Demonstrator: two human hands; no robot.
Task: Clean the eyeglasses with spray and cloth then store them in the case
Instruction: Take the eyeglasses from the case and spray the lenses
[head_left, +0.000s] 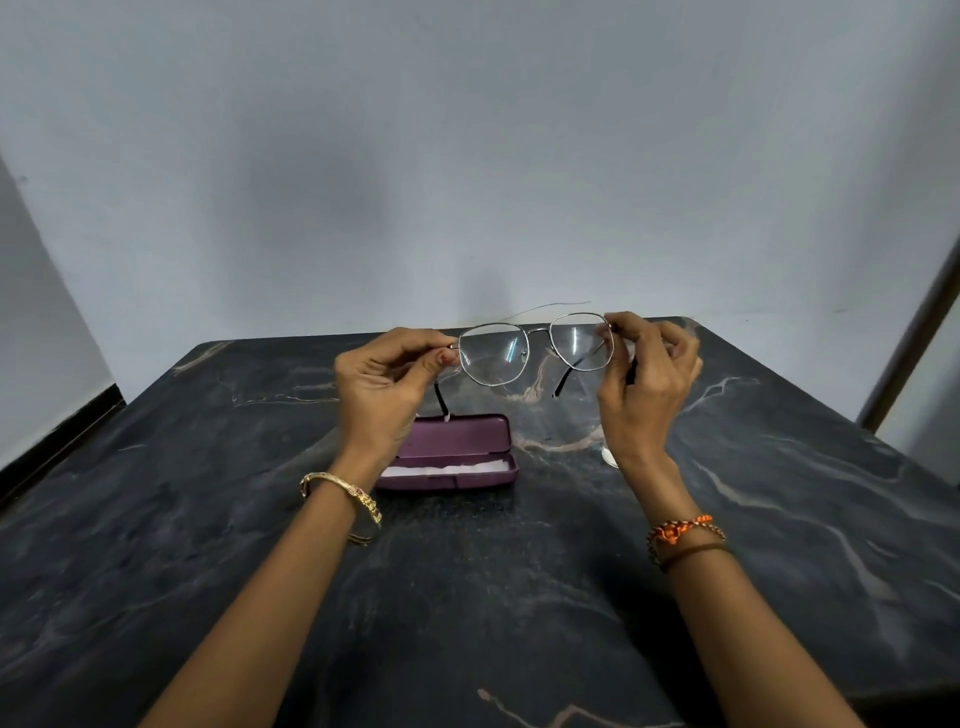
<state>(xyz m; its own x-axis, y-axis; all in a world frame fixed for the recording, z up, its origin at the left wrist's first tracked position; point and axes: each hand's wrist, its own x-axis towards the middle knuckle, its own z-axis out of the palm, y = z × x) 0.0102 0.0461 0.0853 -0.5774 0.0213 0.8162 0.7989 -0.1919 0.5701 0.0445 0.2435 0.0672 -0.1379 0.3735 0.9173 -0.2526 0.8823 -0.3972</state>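
Thin metal-framed eyeglasses (535, 349) are held up in the air above the table, lenses facing me, temples unfolded and hanging down. My left hand (384, 384) pinches the frame's left corner between thumb and fingers. My right hand (644, 374) pinches the right corner. Below my left hand a purple glasses case (452, 452) lies open on the table, with a white cloth (441, 470) inside its lower half. A small clear object (610, 456), mostly hidden behind my right wrist, stands on the table; I cannot tell whether it is the spray bottle.
The dark marble table (467, 597) runs from the near edge to a pale wall (467, 156) at the back. A dark skirting strip (57, 431) lies at the left, and a door frame (914, 353) stands at the right.
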